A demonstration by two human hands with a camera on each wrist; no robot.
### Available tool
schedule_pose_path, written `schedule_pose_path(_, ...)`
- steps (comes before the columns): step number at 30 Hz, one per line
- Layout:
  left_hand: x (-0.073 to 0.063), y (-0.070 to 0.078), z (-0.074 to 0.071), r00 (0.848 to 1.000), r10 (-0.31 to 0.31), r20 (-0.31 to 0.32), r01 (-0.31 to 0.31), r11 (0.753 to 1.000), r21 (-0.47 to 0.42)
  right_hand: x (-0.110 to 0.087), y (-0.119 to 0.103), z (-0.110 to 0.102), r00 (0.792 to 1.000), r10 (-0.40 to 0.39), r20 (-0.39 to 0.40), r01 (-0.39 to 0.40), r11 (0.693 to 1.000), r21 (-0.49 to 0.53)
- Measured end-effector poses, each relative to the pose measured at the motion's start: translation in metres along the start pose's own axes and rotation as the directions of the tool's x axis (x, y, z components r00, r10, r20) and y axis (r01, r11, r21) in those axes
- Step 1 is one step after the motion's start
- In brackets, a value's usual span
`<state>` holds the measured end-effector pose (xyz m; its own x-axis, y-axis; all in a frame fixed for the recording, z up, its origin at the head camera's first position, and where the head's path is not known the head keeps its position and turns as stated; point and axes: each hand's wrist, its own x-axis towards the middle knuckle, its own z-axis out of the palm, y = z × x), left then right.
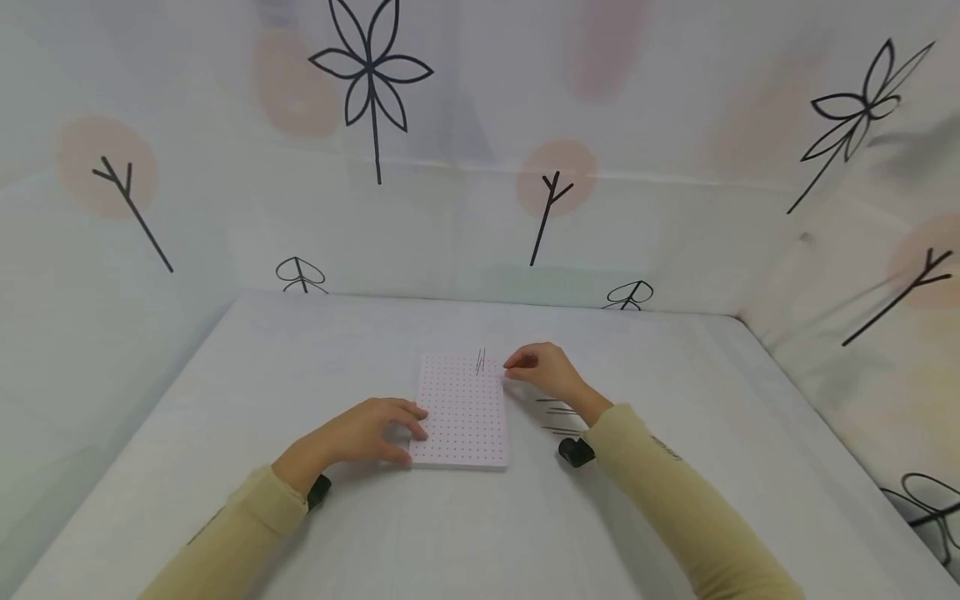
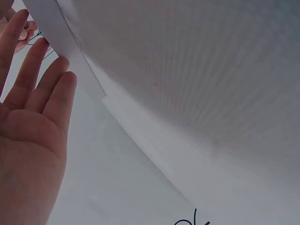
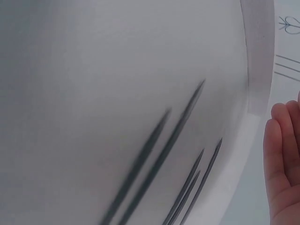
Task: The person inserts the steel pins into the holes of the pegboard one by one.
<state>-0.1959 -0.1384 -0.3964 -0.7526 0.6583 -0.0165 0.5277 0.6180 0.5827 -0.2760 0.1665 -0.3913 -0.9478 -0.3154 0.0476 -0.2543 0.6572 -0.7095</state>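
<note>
A white pegboard [image 1: 457, 412] with a grid of small holes lies on the table. Three thin black sticks [image 1: 481, 362] stand upright near its far right corner. My left hand [image 1: 375, 429] rests along the board's left edge, fingertips on its top, thumb low at the near corner; in the left wrist view the fingers [image 2: 58, 89] look fairly straight. At the board's far right corner is my right hand [image 1: 549, 371], thumb and forefinger tips together; I cannot tell whether they pinch a stick. Its fingers [image 3: 283, 140] show only partly in the right wrist view.
Several loose black sticks [image 1: 562, 431] lie on the white table [image 1: 360, 533] to the right of the board, under my right forearm; their pointed ends show large in the right wrist view. Black wrist devices [image 1: 576, 452] hang under both sleeves. A patterned cloth wall [image 1: 450, 233] stands behind.
</note>
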Motion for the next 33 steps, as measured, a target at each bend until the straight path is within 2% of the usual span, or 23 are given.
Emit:
schedule_pose_path(15,0.0,0.0,0.0,1.0,0.022,-0.006,-0.022,1.0,-0.011,-0.013,0.016,-0.015,0.999,0.036,-0.002,-0.036,0.999,-0.004)
schedule_pose_path(33,0.0,0.003,0.0,1.0,-0.01,-0.003,0.01,1.0,-0.01,-0.029,0.035,-0.029,1.0,0.017,0.015,-0.017,1.0,-0.018)
